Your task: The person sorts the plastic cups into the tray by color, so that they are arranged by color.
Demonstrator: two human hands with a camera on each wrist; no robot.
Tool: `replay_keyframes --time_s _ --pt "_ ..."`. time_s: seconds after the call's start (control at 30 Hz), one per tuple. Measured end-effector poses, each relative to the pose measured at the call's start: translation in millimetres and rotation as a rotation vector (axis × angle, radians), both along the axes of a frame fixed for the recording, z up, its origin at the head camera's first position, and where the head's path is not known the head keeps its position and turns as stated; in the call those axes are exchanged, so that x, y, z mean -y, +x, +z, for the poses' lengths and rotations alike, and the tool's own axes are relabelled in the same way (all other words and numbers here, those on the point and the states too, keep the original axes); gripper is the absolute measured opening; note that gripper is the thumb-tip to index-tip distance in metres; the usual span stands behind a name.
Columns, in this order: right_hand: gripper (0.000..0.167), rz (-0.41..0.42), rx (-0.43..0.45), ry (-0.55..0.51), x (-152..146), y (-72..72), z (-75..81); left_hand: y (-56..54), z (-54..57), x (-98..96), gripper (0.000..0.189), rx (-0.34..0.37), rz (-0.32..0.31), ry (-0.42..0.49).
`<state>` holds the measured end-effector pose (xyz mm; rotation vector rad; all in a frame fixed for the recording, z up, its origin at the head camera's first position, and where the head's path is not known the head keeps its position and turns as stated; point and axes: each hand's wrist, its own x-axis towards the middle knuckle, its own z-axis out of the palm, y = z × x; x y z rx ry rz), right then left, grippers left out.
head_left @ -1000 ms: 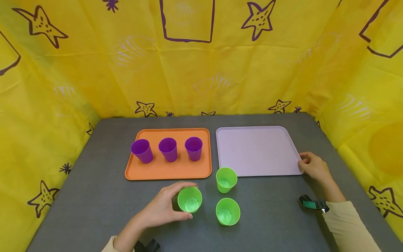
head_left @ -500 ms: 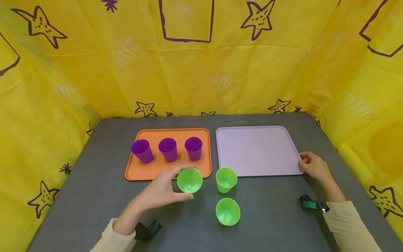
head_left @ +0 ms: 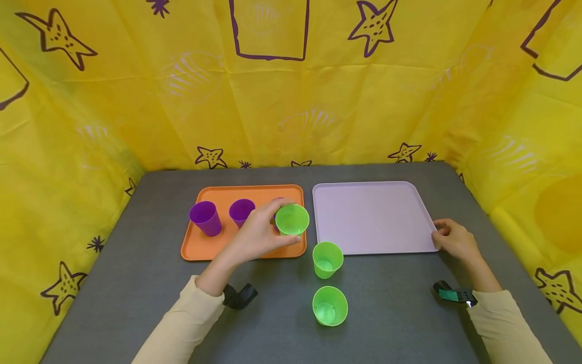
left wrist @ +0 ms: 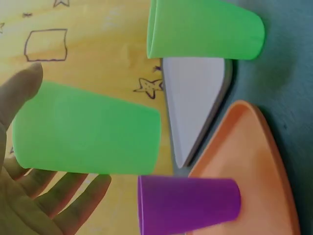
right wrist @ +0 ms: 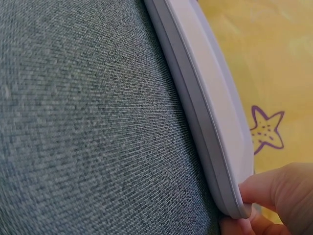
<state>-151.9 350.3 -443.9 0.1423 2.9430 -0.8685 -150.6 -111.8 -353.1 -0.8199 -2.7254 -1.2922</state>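
My left hand (head_left: 260, 233) grips a green cup (head_left: 292, 220) between thumb and fingers, raised over the right end of the orange tray (head_left: 195, 248). In the left wrist view this green cup (left wrist: 88, 129) is clear of the tray, near a purple cup (left wrist: 188, 203). That purple cup is mostly hidden behind the held cup in the head view. Two more purple cups, one at the left (head_left: 206, 218) and one in the middle (head_left: 241, 211), stand on the orange tray. My right hand (head_left: 456, 241) pinches the near right corner of the lilac tray (head_left: 370, 217), thumb on the rim (right wrist: 234, 188).
Two other green cups stand upright on the grey table (head_left: 386, 313): a farther green cup (head_left: 327, 260) by the lilac tray's near left corner and a nearer green cup (head_left: 329, 306). A yellow patterned cloth (head_left: 273, 116) encloses the table's back and sides.
My left hand has carried the green cup up from the table's near part, forward and then a little right, over the orange tray. My right hand stays at the lilac tray's corner.
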Motion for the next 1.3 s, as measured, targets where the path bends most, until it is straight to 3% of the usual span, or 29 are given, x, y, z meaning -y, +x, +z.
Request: replay_keyframes --time_s 0.5,0.9,1.3 --pt "0.042 -0.005 0.025 -0.026 -1 -0.1 1.2 -41.9 -2.9 -57.4 0.074 0.103 -0.022 -0.090" --pt "0.040 -0.002 0.006 -0.018 -3 -1.1 -1.2 -66.6 -24.7 -87.8 0.072 0.109 -0.016 -0.156" --pt "0.040 -0.009 -0.002 -0.017 -2 -0.5 -1.7 -78.9 -43.2 -101.8 0.070 0.126 -0.032 -0.172"
